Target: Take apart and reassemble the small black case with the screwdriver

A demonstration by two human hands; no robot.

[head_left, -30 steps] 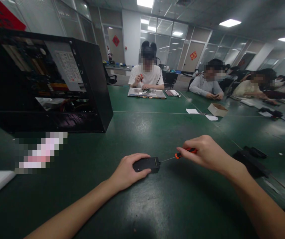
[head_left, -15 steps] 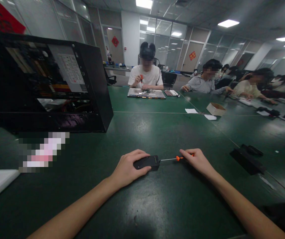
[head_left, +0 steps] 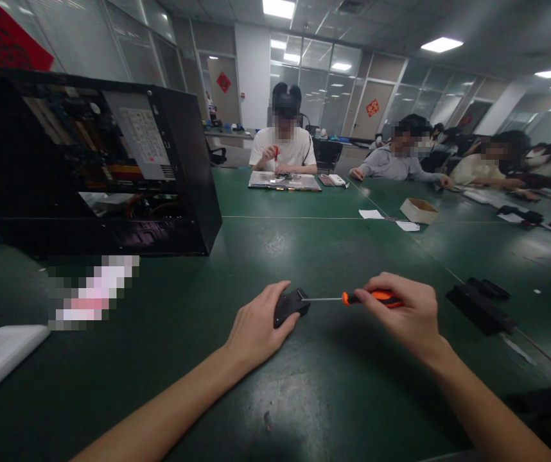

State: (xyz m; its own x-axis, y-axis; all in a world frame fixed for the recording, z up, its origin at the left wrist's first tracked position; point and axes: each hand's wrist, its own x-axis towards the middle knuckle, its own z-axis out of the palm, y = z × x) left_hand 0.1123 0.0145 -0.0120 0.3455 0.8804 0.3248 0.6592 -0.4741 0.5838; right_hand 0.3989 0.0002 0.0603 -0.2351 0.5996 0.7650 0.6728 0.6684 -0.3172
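Your left hand [head_left: 261, 324] is curved around the small black block [head_left: 291, 308] on the table in front of you, thumb on the near side, fingers beyond; your right hand [head_left: 403, 311] pinches the orange-and-black screwdriver [head_left: 372, 298], its thin metal shaft reaching the block's right end. A white, smooth-edged slab [head_left: 3, 353] lies to your left, a dark boxy adapter [head_left: 480, 308] to your right. Past them, an open black computer case [head_left: 179, 173] stands on the glossy green tabletop [head_left: 275, 250], then white papers, an open cardboard box [head_left: 419, 212], and seated people opposite.
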